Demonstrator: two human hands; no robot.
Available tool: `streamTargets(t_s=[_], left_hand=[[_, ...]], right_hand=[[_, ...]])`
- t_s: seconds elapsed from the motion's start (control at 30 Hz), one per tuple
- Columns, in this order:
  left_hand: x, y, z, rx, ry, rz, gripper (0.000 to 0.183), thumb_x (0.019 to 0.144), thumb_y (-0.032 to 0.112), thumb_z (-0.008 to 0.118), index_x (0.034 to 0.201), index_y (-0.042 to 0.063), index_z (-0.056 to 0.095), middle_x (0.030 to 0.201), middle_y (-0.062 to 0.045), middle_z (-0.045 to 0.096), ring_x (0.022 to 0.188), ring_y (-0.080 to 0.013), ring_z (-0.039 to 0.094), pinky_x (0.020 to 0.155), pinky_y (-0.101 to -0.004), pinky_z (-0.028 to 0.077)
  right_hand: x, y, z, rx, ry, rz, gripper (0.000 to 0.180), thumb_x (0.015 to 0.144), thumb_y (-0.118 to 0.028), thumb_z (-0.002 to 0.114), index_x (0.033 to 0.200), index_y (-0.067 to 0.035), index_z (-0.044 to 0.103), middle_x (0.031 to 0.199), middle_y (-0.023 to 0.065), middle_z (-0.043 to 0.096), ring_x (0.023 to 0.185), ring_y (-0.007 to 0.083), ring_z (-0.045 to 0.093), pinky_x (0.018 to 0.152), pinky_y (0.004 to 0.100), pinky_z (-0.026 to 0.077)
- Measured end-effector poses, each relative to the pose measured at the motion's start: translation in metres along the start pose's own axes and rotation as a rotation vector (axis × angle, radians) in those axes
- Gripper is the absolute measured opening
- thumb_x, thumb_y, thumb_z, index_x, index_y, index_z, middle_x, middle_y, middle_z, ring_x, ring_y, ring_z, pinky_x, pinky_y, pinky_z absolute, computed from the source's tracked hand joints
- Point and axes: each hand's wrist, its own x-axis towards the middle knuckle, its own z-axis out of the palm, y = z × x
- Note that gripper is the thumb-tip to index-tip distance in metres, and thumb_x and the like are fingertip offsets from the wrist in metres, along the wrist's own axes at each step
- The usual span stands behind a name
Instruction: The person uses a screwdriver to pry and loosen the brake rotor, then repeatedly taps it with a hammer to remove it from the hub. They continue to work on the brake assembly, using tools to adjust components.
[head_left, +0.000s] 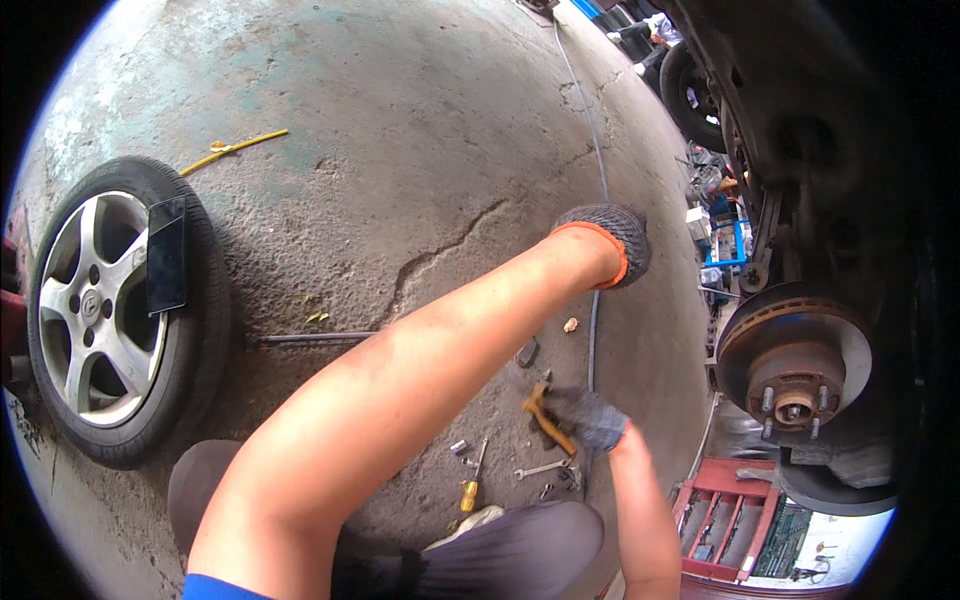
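Observation:
My left hand (606, 244), in a dark knit glove with an orange cuff, is stretched out over the concrete floor; its fingers are hidden behind the glove's back and wrist. My right hand (589, 416), in a grey glove, is low over the floor beside a brown metal piece (551, 424), blurred; whether it grips the piece is unclear. Near it on the floor lie a combination wrench (541, 469), a screwdriver with a yellow handle (470, 495), a socket (458, 447) and a small dark block (527, 352).
On the right, a brake disc (799, 360) with wheel studs hangs under the vehicle. A wheel (210, 300) with a phone (166, 255) on it stands at left. A grey hose (592, 142) crosses the floor. A red tool tray (731, 472) is at lower right.

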Motion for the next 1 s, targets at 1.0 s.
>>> streamTargets(t_s=[1.0], left_hand=[[-0.013,0.060,-0.035,-0.313,0.009,0.164,0.044,0.091,0.038,0.053,0.111,0.001,0.067,0.107,-0.023,0.067,0.101,-0.0396,0.064,0.090,-0.0420,0.050]], right_hand=[[-0.030,-0.133,0.030,0.838,0.527,-1.308,0.054,0.098,-0.037,0.053,0.140,-0.005,0.045,0.139,0.0118,0.051,0.124,0.0260,0.051,0.107,0.0404,0.040]])
